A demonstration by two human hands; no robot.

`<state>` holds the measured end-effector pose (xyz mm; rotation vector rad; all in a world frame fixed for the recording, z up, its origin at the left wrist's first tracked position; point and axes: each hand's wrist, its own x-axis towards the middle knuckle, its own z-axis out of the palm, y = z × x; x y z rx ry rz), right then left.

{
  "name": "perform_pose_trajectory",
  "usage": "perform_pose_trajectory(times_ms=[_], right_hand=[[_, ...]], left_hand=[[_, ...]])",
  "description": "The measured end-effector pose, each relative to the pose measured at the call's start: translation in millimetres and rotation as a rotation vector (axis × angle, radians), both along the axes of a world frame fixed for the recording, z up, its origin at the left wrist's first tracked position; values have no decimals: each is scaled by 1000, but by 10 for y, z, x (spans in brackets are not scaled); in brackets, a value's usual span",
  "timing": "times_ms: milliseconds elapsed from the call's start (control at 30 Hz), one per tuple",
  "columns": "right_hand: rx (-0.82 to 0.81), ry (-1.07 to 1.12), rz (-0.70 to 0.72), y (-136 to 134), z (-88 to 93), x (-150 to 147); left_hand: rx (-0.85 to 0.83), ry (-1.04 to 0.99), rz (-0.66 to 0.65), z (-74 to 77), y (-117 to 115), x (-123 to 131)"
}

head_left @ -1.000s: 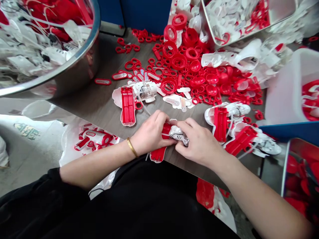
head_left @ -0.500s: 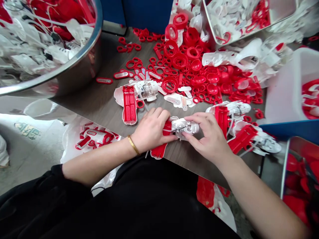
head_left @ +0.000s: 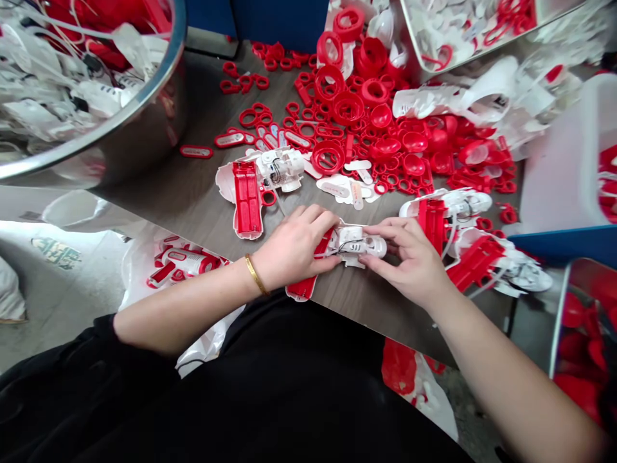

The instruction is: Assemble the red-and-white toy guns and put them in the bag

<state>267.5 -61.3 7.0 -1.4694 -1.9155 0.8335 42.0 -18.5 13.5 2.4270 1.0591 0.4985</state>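
Note:
A half-built toy gun shell point(head_left: 351, 247), white with a red handle part, lies at the near edge of the brown table point(head_left: 193, 199). My left hand point(head_left: 292, 247) is closed over its red handle end. My right hand point(head_left: 409, 260) pinches the white motor block with thin wires at its other end. A similar open shell point(head_left: 250, 193) lies just beyond my left hand. Two more shells point(head_left: 463, 238) lie beside my right hand.
Red rings, cups and small tags point(head_left: 366, 122) cover the table's far side. A large steel bowl point(head_left: 96, 122) of white and red parts stands at the left, a metal tray point(head_left: 463, 32) at the back right, and a white bin point(head_left: 563, 167) at the right. A plastic bag point(head_left: 183, 263) of parts hangs below the table edge.
My right hand has slid right along the shell, uncovering the white motor block, and now pinches its end. My left hand has stayed on the red handle.

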Motion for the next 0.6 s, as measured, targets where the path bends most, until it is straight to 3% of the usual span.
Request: perform_pose_trajectory(times_ms=[167, 367, 600], right_hand=[[-148, -10, 37, 194, 61, 62], [-561, 166, 52, 570, 161, 131], [-603, 172, 45, 611, 248, 88]], left_hand=[[-84, 21, -5, 44, 123, 6], [-311, 164, 0, 203, 411, 59], [-509, 251, -37, 341, 518, 54]])
